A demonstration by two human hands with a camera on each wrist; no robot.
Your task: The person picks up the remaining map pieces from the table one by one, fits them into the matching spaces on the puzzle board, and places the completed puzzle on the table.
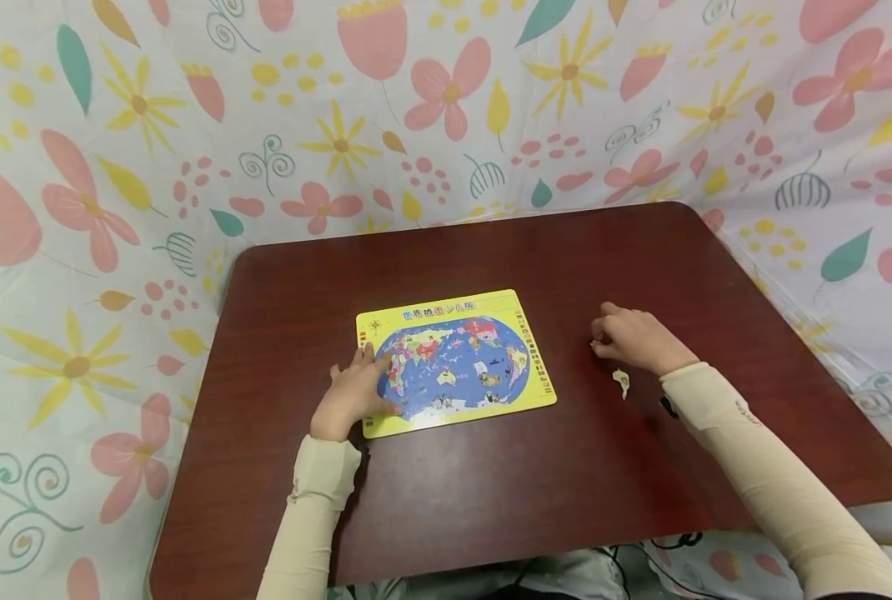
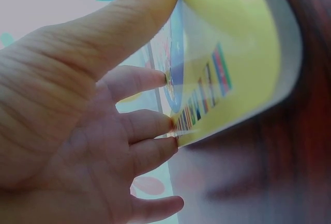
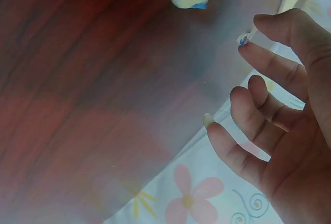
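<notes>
Pinched between the thumb and index finger of the right hand (image 1: 636, 337) is a small piece (image 3: 243, 39), white and blue; the gap between those fingertips is narrow, and the other fingers are loosely bent. Just beside this grip, on the person's side of it, a loose piece (image 1: 620, 378) lies on the table (image 1: 491, 483); it is cream-coloured, wide at one end and narrow at the other.

Left of the grip and well apart from it lies the board (image 1: 494, 304), flat, with a yellow border and a blue oval world map (image 1: 461, 392). At the board's far side from the grip, the left hand (image 1: 350, 396) rests over the edge, fingers spread, thumb on the border, seemingly steadying it.

Judging by the map, most of the work looks done: coloured lands and animals fill much of the oval. Left to place, it seems, are at least the pinched piece and the loose one. Whether any slots are bare is too small to tell. The board is the only holder in sight for pieces; no box or bowl shows.

Beyond the grip, past the table's far edge, hangs a white cloth (image 1: 378, 190) printed with flowers and leaves.
</notes>
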